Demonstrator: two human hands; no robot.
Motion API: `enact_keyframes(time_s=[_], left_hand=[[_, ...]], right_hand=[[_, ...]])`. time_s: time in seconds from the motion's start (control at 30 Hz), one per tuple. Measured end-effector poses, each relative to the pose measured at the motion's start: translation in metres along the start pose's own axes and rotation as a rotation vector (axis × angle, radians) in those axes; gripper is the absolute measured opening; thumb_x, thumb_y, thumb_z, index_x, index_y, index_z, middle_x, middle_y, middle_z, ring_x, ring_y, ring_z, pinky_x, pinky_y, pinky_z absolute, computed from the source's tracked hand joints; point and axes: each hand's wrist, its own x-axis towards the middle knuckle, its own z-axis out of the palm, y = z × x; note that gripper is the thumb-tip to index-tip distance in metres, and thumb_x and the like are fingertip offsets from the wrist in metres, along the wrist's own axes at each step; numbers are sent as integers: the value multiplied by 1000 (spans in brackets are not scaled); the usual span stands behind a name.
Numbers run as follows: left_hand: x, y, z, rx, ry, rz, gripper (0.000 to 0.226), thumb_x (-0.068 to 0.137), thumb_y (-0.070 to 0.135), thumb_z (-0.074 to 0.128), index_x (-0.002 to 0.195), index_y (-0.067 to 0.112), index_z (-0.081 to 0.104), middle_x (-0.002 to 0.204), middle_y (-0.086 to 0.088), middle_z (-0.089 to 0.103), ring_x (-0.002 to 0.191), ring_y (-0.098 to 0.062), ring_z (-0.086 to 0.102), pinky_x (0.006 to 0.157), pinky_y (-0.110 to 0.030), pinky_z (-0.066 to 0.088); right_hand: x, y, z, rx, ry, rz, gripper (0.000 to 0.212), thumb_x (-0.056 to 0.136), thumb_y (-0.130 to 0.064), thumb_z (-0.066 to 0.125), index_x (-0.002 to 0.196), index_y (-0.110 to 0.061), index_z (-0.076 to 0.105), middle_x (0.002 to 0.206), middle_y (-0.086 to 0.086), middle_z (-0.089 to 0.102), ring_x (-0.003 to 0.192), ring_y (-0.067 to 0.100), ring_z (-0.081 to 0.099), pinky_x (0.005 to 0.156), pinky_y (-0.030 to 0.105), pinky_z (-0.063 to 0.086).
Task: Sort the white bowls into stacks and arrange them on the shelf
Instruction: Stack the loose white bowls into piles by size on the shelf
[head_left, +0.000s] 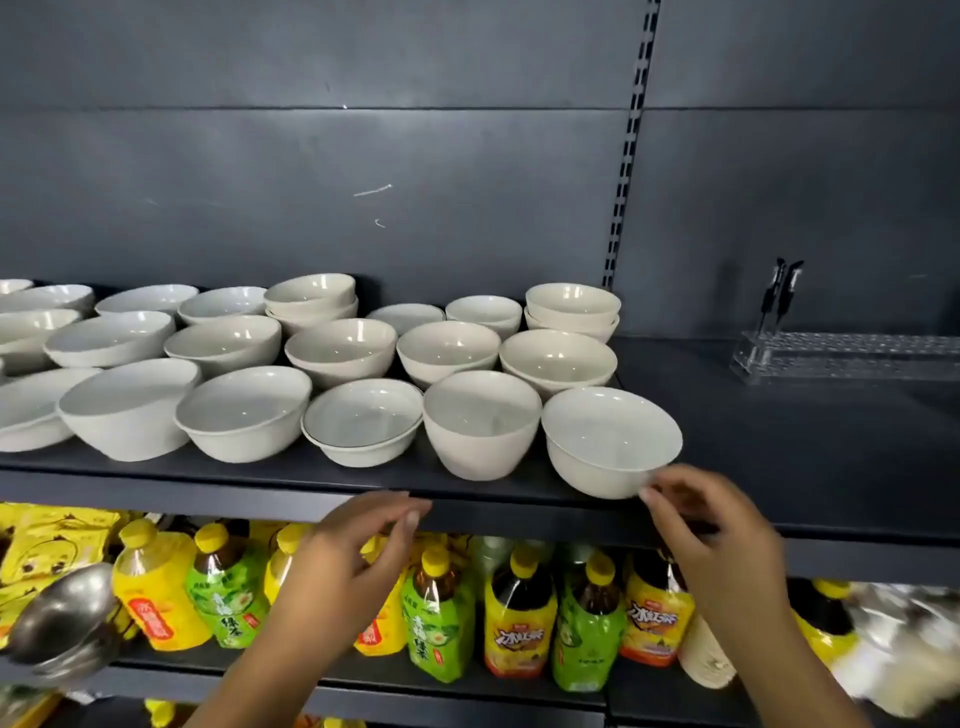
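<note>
The dark shelf (779, 441) carried the white bowls (343, 348) in three loose rows running left to right, mostly single, with two short stacks (571, 312) in the back row. A clear acrylic rack (852, 358) stood well apart at the far right. The front-right bowl (610, 441) sat upright at the shelf's front edge, mouth up; being round, it had no long axis. It lay just above and ahead of your right hand (722, 530), whose loosely curled fingertips (648, 493) met its lower wall without enclosing it. Your left hand (358, 551) hung below the shelf lip, relaxed, holding nothing, and farther from that bowl.
</note>
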Motion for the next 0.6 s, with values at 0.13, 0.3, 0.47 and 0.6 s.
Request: enact_keyframes(time_s=[0.13, 0.3, 0.47, 0.6], left_hand=[[16, 18, 27, 87, -118, 173, 29, 82, 29, 49, 90, 14, 73, 90, 16, 69, 98, 5, 54, 85, 1, 34], [24, 12, 56, 114, -222, 211, 33, 84, 29, 48, 97, 10, 71, 96, -1, 71, 104, -6, 51, 97, -1, 25], [23, 2, 68, 151, -264, 178, 36, 84, 32, 47, 104, 11, 69, 102, -2, 70, 104, -5, 49, 96, -14, 28], [27, 1, 64, 99, -288, 176, 36, 84, 31, 47, 104, 10, 69, 102, 1, 68, 104, -3, 50, 95, -3, 27]], right_hand=[[16, 3, 1, 51, 6, 155, 33, 75, -11, 71, 100, -26, 55, 97, -16, 48, 94, 12, 52, 75, 9, 39], [28, 10, 1, 33, -97, 180, 50, 72, -17, 75, 115, -21, 50, 124, -12, 34, 115, 5, 37, 93, 11, 31], [33, 11, 9, 152, -237, 231, 50, 69, -21, 77, 98, -37, 40, 132, -12, 35, 123, 10, 36, 101, 28, 36], [34, 14, 15, 209, -178, 233, 46, 65, -20, 79, 84, -34, 39, 116, -12, 48, 116, 16, 46, 89, 31, 46]])
